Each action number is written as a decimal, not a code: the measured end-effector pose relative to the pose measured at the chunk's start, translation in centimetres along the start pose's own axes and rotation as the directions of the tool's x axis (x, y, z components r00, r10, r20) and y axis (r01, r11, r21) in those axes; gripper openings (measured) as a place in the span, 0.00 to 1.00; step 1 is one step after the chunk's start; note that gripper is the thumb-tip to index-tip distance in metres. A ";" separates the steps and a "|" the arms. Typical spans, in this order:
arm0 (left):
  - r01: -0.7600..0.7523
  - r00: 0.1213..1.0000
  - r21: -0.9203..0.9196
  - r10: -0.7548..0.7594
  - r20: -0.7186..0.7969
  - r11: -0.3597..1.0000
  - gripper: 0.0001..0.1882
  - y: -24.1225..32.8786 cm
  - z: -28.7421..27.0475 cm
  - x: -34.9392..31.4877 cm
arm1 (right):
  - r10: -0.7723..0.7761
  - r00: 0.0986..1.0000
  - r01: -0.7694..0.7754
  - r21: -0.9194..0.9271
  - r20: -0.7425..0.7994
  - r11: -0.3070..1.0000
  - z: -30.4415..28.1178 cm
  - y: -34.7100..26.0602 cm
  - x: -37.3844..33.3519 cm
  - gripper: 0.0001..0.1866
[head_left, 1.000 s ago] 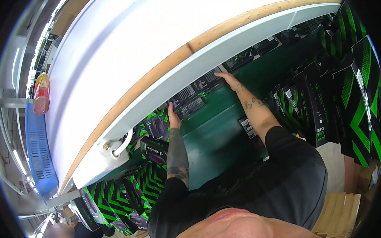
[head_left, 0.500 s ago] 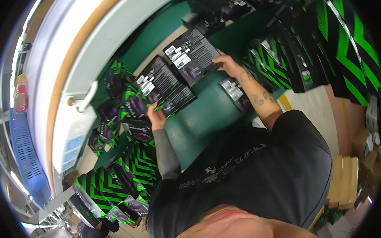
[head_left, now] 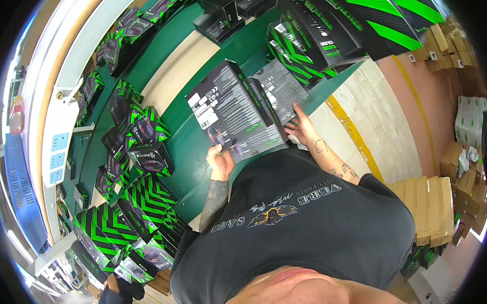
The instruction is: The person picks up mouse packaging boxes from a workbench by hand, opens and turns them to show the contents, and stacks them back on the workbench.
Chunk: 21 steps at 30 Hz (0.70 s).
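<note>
My left hand (head_left: 221, 162) is closed on the lower left corner of a flat black box (head_left: 225, 101), thumb on the printed face. The box is tilted up over the green work surface, its white labels and fine print facing me. Another printed black box face (head_left: 259, 144) shows low beside it, partly covered. To its right, a further black box (head_left: 283, 86) leans at a slant, partly hidden behind the first. My right hand (head_left: 304, 129) is at that box's lower edge, fingers spread, one fingertip against it.
Black and green boxes (head_left: 146, 126) are piled along the left, with larger striped ones (head_left: 104, 232) nearer. Tall striped boxes (head_left: 325, 28) stand at the upper right. A beige strip (head_left: 176, 63) crosses the green bench (head_left: 187, 140). Brown cartons (head_left: 420, 210) stand at right. Another person is at lower left.
The view has shifted. The boxes are closer to my body. My right hand has moved down and its fingers are now spread, while my left hand stays on its box.
</note>
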<state>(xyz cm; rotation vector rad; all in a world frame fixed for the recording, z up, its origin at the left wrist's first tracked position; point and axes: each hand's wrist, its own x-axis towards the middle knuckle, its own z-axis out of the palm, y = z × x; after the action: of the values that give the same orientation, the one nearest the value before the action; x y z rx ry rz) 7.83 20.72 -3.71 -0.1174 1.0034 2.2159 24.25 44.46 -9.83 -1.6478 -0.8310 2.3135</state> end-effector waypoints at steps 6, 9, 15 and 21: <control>-0.133 0.980 0.858 -0.065 0.189 0.496 0.48 -2.9 7.6 2.5 | -0.103 0.977 0.044 0.296 0.187 0.954 -0.1 -1.5 -2.7 0.59; -0.031 0.959 0.694 -0.175 0.224 0.719 0.60 -4.4 9.5 3.0 | 0.018 0.991 -0.067 0.374 0.131 0.925 0.0 -2.6 -5.5 0.62; -0.266 0.927 0.760 -0.058 0.370 0.593 0.66 -5.3 11.1 2.8 | -0.036 0.968 -0.085 0.456 0.250 0.886 1.4 -4.4 -7.6 0.70; -0.080 0.995 0.682 0.016 0.100 0.727 0.49 0.5 10.6 10.5 | -0.075 0.963 -0.019 0.344 0.258 0.939 0.3 -5.7 -7.6 0.66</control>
<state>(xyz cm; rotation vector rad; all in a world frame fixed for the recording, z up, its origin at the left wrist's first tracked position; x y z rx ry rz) 1.58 33.68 0.34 0.3460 1.7229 1.7265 25.79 45.62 -0.56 -1.1883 -0.4498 2.5202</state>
